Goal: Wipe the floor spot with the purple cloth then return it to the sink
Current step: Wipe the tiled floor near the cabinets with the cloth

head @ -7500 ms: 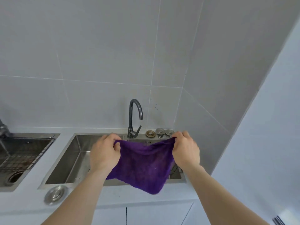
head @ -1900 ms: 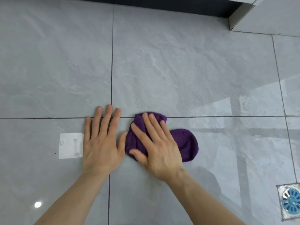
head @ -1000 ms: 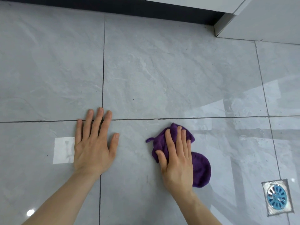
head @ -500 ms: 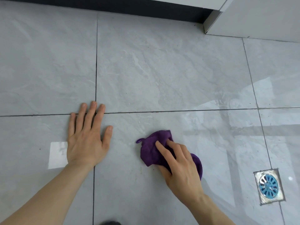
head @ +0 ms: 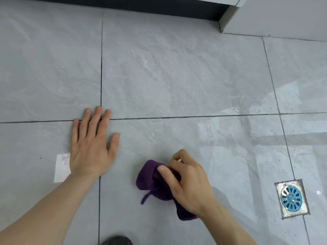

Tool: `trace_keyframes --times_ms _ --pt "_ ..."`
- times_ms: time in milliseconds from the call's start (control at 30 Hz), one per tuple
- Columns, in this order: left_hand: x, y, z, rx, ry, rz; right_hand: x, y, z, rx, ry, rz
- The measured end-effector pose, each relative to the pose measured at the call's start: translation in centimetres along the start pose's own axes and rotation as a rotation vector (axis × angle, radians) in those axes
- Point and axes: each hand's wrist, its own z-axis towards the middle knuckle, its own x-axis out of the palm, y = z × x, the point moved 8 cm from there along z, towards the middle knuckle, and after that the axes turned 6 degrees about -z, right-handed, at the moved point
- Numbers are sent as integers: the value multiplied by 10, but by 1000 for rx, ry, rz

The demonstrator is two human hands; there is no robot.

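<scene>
The purple cloth [head: 152,181] is bunched up on the grey floor tile, a thin loop trailing from its lower left. My right hand [head: 187,181] curls over it, thumb and fingers pinching the fabric, and hides much of the cloth. My left hand [head: 92,145] lies flat on the tile to the left, fingers spread, palm down, holding nothing. The sink is out of view.
A square floor drain with a blue grate [head: 291,198] is set into the tile at the right. A dark plinth [head: 123,4] runs along the top, with a white cabinet corner [head: 230,16] at upper right. A dark shoe tip [head: 116,241] shows at the bottom edge.
My right hand has gone from pressing flat on the cloth to gathering it into a bunch and has drawn it toward me. My left hand has stayed flat on the floor.
</scene>
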Motion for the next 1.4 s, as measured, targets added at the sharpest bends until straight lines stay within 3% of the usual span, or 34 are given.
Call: trace_keyframes --times_ms 100,300,500,867,1133,1267,1400 --pt "-2 -4 1 10 -4 -4 7 9 -13 -83 -167 -96" --pt "-5 -21 2 24 -29 -11 55 28 -35 -390 -119 -398" --pt "-8 -28 1 32 -55 -24 51 32 -3 -399 -183 -464" --pt "-8 -28 1 40 -20 -18 -15 38 156 -295 -318 -396" --pt "-8 -27 2 42 -36 -22 -25 38 156 -234 -311 -336" --pt "-8 -27 3 49 -45 -21 -48 18 124 38 -484 -347" --pt "-8 -27 2 47 -43 -19 -49 13 108 159 -516 -374"
